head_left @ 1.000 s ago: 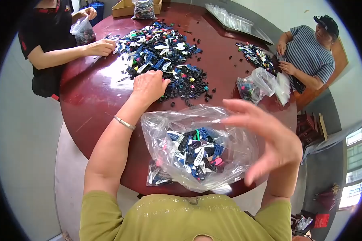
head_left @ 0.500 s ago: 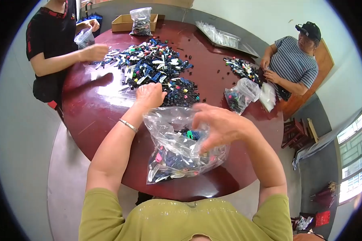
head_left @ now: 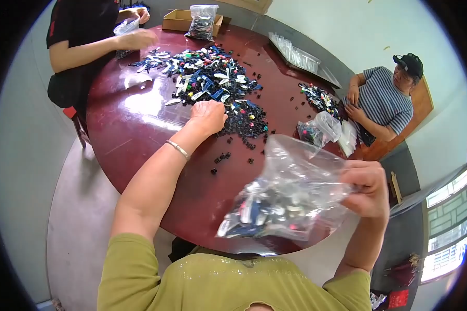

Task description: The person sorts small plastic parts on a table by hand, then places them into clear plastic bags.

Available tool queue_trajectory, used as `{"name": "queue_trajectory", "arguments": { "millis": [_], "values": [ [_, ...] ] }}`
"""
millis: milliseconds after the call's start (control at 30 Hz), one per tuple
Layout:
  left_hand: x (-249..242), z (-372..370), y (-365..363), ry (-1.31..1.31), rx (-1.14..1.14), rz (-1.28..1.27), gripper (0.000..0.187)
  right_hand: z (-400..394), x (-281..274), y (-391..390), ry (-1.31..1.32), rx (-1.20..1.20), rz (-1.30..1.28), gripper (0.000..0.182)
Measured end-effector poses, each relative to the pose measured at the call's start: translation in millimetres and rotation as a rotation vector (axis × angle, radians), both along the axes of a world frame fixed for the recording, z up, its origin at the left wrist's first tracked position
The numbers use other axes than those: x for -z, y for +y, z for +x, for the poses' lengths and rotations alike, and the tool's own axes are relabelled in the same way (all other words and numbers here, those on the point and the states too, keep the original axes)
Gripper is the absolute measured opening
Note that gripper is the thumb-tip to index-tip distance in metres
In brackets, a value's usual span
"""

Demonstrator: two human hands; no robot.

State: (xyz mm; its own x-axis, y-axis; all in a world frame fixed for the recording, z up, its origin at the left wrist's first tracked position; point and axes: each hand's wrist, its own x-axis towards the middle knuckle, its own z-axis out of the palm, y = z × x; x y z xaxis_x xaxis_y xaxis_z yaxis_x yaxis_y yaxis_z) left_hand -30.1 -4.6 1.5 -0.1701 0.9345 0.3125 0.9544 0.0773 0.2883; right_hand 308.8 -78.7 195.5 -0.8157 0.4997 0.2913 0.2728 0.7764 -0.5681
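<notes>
My right hand [head_left: 366, 187] pinches the rim of a clear plastic bag [head_left: 307, 171] at its right side. Blue, white, black and pink plastic pieces [head_left: 262, 212] fill the bag's lower part, which is near the table's front edge. At the near side of a large heap of small plastic pieces [head_left: 205, 78], my left hand [head_left: 208, 117] rests with its fingers curled in. What those fingers hold, if anything, is hidden. Small black pieces [head_left: 244, 122] lie just right of it.
Across the round red table [head_left: 140, 150] stand a filled bag [head_left: 202, 22] and a cardboard box [head_left: 176, 20]. A metal tray [head_left: 301, 57] lies at the far right. A person [head_left: 83, 46] works at the left; another [head_left: 384, 96] sits at the right by a smaller heap and bag [head_left: 316, 129].
My right hand has moved right and closed on the bag's rim, pulling the bag rightward. Black pieces behind it now show on the table. My left hand stays by the heap.
</notes>
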Motion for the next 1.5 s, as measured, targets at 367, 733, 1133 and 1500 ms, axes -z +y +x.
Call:
{"name": "queue_trajectory", "arguments": {
  "millis": [367, 733, 1133, 1500],
  "values": [
    [-2.3, 3.3, -2.6, 0.013, -0.01, 0.013, 0.031, 80.8, 10.2, 15.1, 0.028, 0.603, 0.191, 0.013],
    [-4.6, 6.9, -5.1, 0.048, -0.024, 0.026, 0.028, 105.3, 60.2, 49.3, -0.164, 0.916, 0.062, 0.028],
    [2.4, 6.3, -2.6, 0.055, -0.018, 0.073, 0.027, 37.3, 36.0, 182.6, -0.686, 0.533, 0.453, 0.045],
    [-0.6, 3.4, 0.7, 0.018, 0.022, 0.024, 0.028, 39.2, 49.7, 258.6, -0.368, 0.534, 0.252, 0.015]
  ]
}}
